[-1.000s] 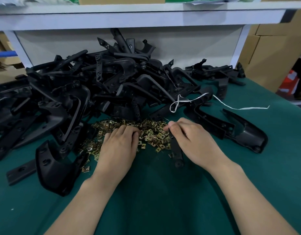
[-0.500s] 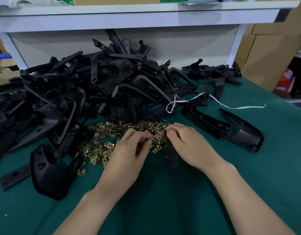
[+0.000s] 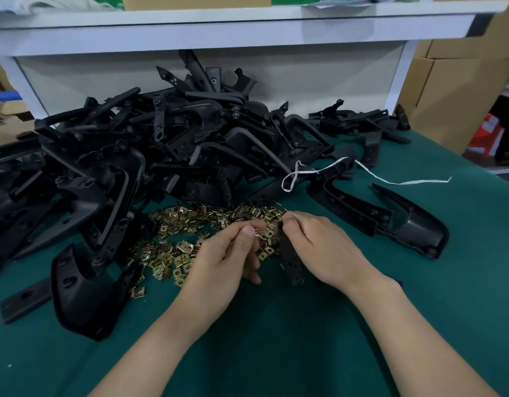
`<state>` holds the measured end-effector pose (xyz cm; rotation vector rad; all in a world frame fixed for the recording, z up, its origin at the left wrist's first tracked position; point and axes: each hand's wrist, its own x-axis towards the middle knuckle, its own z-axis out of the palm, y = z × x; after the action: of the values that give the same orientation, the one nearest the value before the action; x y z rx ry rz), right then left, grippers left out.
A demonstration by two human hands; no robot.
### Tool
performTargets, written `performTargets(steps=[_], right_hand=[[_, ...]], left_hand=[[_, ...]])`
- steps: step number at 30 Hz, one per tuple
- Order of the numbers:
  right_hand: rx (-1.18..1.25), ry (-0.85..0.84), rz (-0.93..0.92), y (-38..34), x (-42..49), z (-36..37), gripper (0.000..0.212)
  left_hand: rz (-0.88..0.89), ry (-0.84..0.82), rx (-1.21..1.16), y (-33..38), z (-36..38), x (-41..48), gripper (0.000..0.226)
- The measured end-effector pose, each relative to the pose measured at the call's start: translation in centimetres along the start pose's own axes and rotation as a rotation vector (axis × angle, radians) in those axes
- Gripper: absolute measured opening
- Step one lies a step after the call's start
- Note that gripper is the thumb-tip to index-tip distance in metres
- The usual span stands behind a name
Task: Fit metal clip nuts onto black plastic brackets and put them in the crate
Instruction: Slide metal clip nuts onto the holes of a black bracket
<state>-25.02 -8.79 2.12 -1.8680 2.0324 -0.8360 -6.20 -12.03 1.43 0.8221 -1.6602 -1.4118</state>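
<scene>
Head view: left hand (image 3: pixel 218 262) pinches brassy clip nut (image 3: pixel 257 234); right hand (image 3: pixel 325 247), bracket (image 3: pixel 290 262).

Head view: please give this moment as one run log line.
left hand: pinches clip nut | right hand: grips black bracket | fit: not yet done | loose clip nuts: heaped on green mat

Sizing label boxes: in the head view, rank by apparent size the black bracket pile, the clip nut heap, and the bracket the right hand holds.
1. black bracket pile
2. clip nut heap
3. held bracket, partly hidden by the right hand
</scene>
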Motion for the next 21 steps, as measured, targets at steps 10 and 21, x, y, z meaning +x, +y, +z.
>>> performTargets(steps=[10, 21], right_hand=[[0.008, -0.006, -0.001, -0.07, -0.05, -0.17, 0.037], [0.018, -0.001, -0.001, -0.09, 0.00, -0.15, 0.036]], left_hand=[[-0.068, -0.038, -0.069, 0.18, 0.24, 0.14, 0.025], [-0.031, -0.065, -0.043, 0.24, 0.26, 0.02, 0.028]])
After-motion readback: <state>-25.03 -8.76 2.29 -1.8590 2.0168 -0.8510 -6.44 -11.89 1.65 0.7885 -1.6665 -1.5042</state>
